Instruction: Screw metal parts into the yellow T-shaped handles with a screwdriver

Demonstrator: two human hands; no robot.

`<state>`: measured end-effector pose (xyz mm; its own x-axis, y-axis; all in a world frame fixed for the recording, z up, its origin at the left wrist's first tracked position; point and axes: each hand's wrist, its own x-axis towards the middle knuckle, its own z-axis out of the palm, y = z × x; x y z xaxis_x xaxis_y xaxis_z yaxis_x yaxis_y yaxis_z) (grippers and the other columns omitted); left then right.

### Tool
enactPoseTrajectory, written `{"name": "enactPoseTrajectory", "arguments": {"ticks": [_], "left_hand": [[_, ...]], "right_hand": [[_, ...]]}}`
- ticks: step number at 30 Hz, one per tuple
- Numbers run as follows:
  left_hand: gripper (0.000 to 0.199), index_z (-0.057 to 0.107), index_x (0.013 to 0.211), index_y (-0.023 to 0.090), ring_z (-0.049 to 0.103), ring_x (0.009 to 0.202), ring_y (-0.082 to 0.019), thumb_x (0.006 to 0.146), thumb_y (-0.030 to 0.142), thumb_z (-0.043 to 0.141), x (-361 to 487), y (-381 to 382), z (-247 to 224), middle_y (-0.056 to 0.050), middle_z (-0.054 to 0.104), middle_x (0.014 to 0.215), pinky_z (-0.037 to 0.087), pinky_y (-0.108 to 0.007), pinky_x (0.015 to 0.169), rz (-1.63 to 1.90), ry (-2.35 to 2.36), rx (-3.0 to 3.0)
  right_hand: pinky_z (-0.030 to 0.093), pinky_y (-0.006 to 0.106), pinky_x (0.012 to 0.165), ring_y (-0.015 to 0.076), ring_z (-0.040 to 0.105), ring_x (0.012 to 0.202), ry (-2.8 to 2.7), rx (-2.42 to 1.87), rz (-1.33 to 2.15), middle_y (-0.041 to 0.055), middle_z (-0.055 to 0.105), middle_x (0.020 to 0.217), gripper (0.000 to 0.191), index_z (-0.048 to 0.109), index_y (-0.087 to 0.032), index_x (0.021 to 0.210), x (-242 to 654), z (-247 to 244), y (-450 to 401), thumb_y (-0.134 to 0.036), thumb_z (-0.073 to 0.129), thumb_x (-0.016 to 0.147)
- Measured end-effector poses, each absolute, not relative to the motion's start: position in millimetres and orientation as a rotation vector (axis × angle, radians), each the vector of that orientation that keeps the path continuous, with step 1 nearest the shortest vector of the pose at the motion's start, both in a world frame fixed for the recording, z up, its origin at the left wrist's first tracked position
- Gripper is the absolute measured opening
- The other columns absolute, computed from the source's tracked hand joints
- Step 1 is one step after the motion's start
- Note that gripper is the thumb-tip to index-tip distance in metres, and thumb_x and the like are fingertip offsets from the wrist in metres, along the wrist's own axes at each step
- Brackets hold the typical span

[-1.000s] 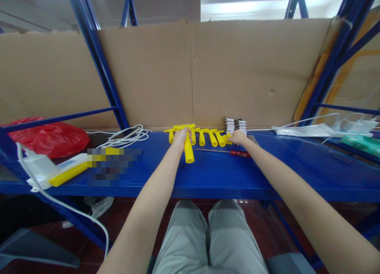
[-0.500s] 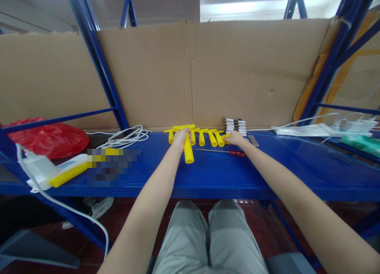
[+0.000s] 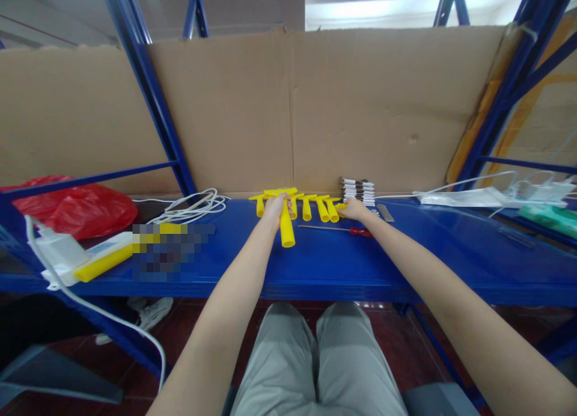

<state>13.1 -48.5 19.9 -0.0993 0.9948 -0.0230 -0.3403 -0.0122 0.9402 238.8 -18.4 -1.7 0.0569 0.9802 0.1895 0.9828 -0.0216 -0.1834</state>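
A blue metal shelf (image 3: pixel 342 263) is backed by a tall cardboard panel (image 3: pixel 360 103). On it, the left hand (image 3: pixel 273 211) is closed around the upper handle of a yellow T-shaped tool (image 3: pixel 287 232), fingers wrapped with no visible gap; the crossbar lies at twelve o'clock of the fist and the hollow round end points toward six. At the left hand's three o'clock, the right hand (image 3: pixel 354 209) has its fingertips drawn in at some small yellow pieces (image 3: pixel 341 207); whether they pinch one I cannot tell. Between the hands lies a row of similar yellow T-pieces (image 3: pixel 307 209), with one more just beside the left hand at nine. From the right hand, a stack of white-edged items (image 3: pixel 359 191) stands at twelve, a grey metal strip (image 3: pixel 384 213) lies at three, and a red-handled screwdriver (image 3: pixel 359 232) lies near six, its shaft running toward nine. Farther out, at the left hand's nine, are a coiled white cable (image 3: pixel 193 207) and, beyond it, a red plastic bag (image 3: pixel 81 208); a white power strip (image 3: pixel 106 246) lies between eight and nine.
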Motion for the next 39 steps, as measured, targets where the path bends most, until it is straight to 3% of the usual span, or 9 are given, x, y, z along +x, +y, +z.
{"name": "enactPoseTrajectory", "arguments": {"ticks": [14,26,35,39], "left_hand": [[0.019,0.049,0.069,0.016,0.035,0.028,-0.007,0.087,0.016,0.045,12,-47,18,0.006,0.041,0.04,0.029,-0.017,0.032,1.406,0.992,0.888],[0.017,0.05,0.07,0.016,0.035,0.027,-0.006,0.087,0.017,0.046,12,-48,19,0.006,0.042,0.04,0.028,-0.016,0.032,1.397,1.001,0.878],[0.013,0.05,0.071,0.016,0.035,0.027,-0.008,0.084,0.015,0.049,12,-46,18,0.006,0.042,0.04,0.029,-0.018,0.031,1.421,1.001,0.865],[0.019,0.049,0.068,0.016,0.035,0.028,-0.008,0.086,0.015,0.044,12,-48,18,0.004,0.041,0.04,0.029,-0.018,0.031,1.402,1.013,0.89]], "right_hand": [[0.043,0.02,0.062,0.0165,0.064,0.075,-2.027,-1.911,0.156,0.0122,0.073,0.094,0.025,0.071,-0.008,0.099,244,-5,-16,-0.021,0.06,0.081],[0.038,0.019,0.045,0.0097,0.049,0.046,-1.821,-1.907,0.443,0.0035,0.063,0.059,0.024,0.069,-0.01,0.092,252,-7,-12,-0.027,0.052,0.088],[0.043,0.017,0.049,0.0095,0.062,0.057,-1.624,-1.826,0.594,0.0112,0.072,0.094,0.024,0.067,-0.009,0.101,262,1,-22,-0.016,0.048,0.088],[0.043,0.017,0.049,0.0095,0.062,0.056,-1.656,-1.873,0.509,0.012,0.072,0.091,0.023,0.067,-0.009,0.099,282,11,-31,-0.011,0.047,0.087]]}}
